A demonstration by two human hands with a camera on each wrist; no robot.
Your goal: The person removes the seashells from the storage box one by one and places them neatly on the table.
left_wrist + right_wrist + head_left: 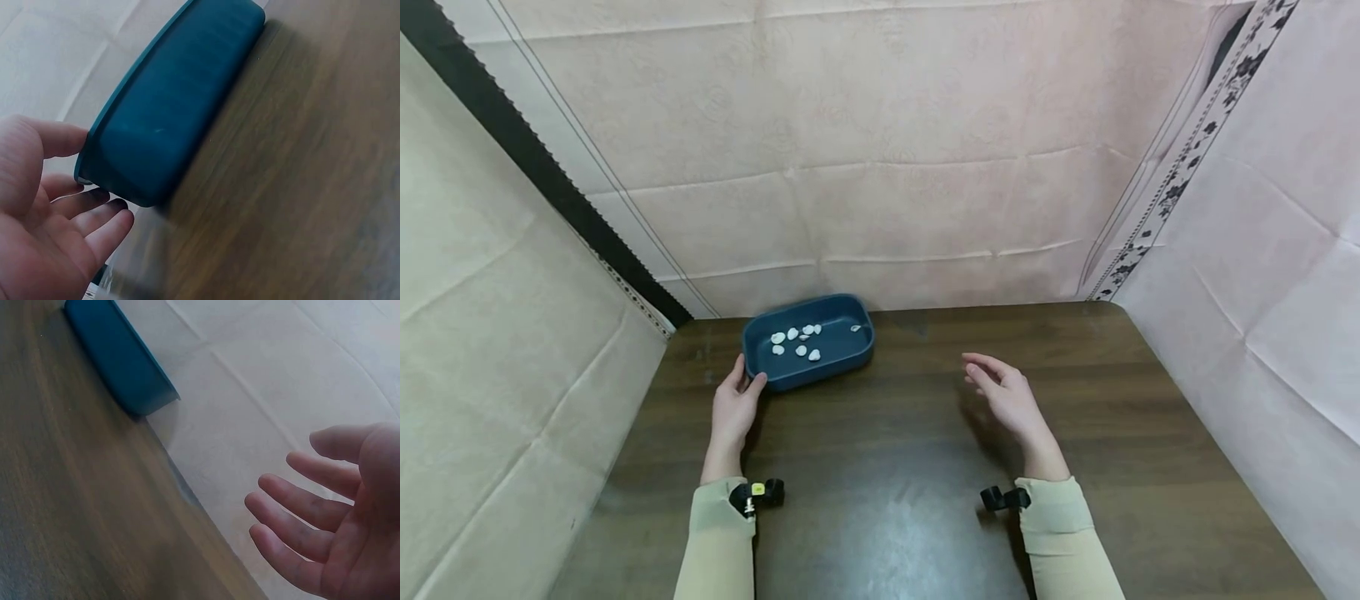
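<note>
A dark blue rectangular tray [805, 382] with rounded corners stands at the back left of the table. Several small white pebble-like pieces [778, 338] lie spread over its floor, most toward the left and middle, one near the right end. My left hand [735, 408] pinches the tray's near left corner, thumb at the rim and fingers around the end; the left wrist view shows the tray's side [162, 106] close up. Over the table to the right of the tray, my right hand [1006, 400] hovers with loosely bent fingers and holds nothing.
The brown wooden table [880, 467] ends at the back against a pale cloth hanging [880, 208]. Similar cloths flank the left [512, 358] and right [1262, 275] sides. Each forearm carries a small black wrist camera mount [1006, 498].
</note>
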